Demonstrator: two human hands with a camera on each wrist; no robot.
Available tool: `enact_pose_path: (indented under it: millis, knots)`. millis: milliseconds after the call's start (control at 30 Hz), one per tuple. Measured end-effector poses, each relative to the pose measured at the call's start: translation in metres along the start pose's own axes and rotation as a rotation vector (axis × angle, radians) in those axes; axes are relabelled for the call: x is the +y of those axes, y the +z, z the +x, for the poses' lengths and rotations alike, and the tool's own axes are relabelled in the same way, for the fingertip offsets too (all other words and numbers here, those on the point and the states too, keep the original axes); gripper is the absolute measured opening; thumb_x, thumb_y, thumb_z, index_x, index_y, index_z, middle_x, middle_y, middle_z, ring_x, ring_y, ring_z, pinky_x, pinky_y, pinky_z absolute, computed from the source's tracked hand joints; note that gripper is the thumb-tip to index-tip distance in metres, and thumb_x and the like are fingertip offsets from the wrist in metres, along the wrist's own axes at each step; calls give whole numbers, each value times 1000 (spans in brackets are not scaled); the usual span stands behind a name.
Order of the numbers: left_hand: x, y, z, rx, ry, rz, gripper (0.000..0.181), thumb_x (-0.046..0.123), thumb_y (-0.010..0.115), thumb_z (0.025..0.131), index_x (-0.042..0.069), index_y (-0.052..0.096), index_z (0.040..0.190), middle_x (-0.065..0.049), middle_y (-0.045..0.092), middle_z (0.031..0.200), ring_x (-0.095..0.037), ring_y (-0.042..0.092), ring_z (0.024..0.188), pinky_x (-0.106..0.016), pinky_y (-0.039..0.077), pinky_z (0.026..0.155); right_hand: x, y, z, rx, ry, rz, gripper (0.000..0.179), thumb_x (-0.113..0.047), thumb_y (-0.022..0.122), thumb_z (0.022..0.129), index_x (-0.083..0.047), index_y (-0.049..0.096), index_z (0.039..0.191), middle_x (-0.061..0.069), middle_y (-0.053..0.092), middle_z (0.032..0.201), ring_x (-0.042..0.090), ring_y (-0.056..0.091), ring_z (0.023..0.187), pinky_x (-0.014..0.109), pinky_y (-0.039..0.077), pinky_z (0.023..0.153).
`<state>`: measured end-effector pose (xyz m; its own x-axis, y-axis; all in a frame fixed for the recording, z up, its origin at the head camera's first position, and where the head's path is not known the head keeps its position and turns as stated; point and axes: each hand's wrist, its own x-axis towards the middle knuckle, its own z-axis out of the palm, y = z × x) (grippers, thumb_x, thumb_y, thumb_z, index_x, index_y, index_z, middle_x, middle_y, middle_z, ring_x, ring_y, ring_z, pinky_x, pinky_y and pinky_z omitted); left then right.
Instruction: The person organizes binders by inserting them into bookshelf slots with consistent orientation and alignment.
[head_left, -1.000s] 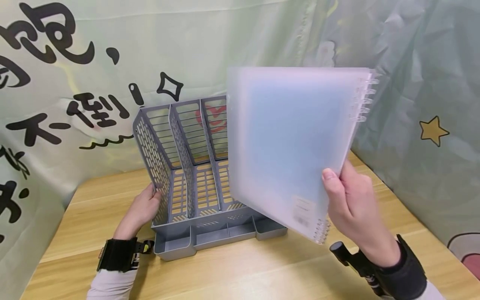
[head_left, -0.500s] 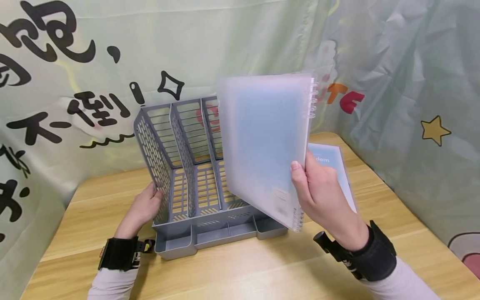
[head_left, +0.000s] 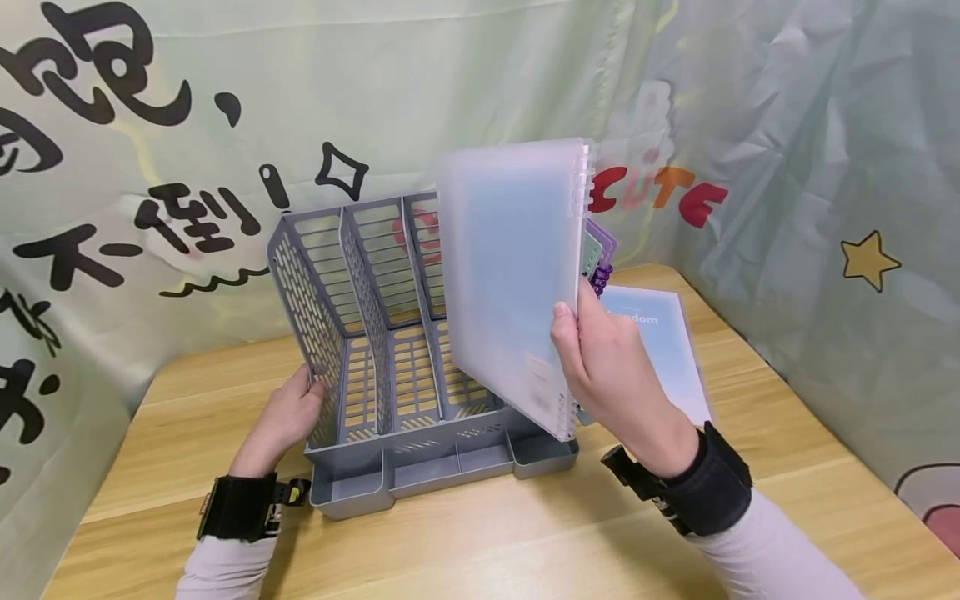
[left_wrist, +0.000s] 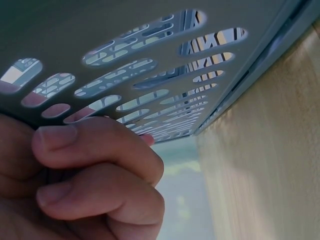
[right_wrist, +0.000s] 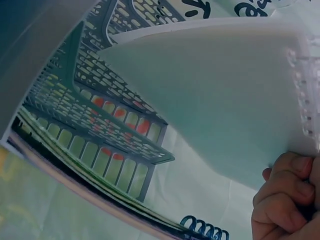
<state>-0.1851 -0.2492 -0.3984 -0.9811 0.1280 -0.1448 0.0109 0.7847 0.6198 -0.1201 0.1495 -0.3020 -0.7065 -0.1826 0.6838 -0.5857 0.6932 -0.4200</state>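
Note:
My right hand grips a spiral notebook by its coil edge, thumb on the frosted translucent cover. The notebook stands upright over the right part of a grey file organizer, hiding some of its compartments. In the right wrist view the notebook's far corner overlaps the slotted dividers. With curled fingers my left hand holds the organizer's perforated left side wall. The left wrist view shows those fingers at the slotted wall, with skin visible through the slots.
A purple-coiled notebook stands at the organizer's right side, mostly hidden. Behind my right wrist, a pale blue book lies on the wooden table. Small trays line the organizer's front. A printed cloth hangs behind.
My right hand has carried the notebook leftward and turned it more edge-on, over the organizer. The blue book and purple coil have come into view. My left hand stays put.

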Motion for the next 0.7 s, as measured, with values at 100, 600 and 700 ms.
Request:
enact_pose_path:
  millis: [100, 600, 700]
  knots:
    - [0, 0, -1, -6, -5, -10, 61, 20, 24, 116, -6, 13, 169, -43, 33, 164, -64, 43, 145, -73, 45, 112, -1, 6, 6, 5, 5, -21, 27, -8, 45, 110, 10, 54, 128, 22, 75, 90, 27, 72, 62, 38, 59, 51]
    - [-1, 0, -1, -2, -9, -3, 61, 22, 25, 116, -6, 14, 169, -43, 34, 163, -63, 46, 143, -71, 49, 109, 3, 37, 28, 0, -35, -99, 17, -12, 40, 110, 1, 44, 99, -1, 30, 61, 16, 33, 45, 28, 23, 44]
    - [-1, 0, -1, 2, -6, -1, 61, 22, 25, 116, -6, 15, 169, -43, 34, 163, -62, 50, 140, -70, 51, 105, 4, 42, 30, -35, -9, -108, 18, -13, 39, 110, 0, 43, 98, -1, 30, 61, 17, 33, 45, 29, 23, 45]
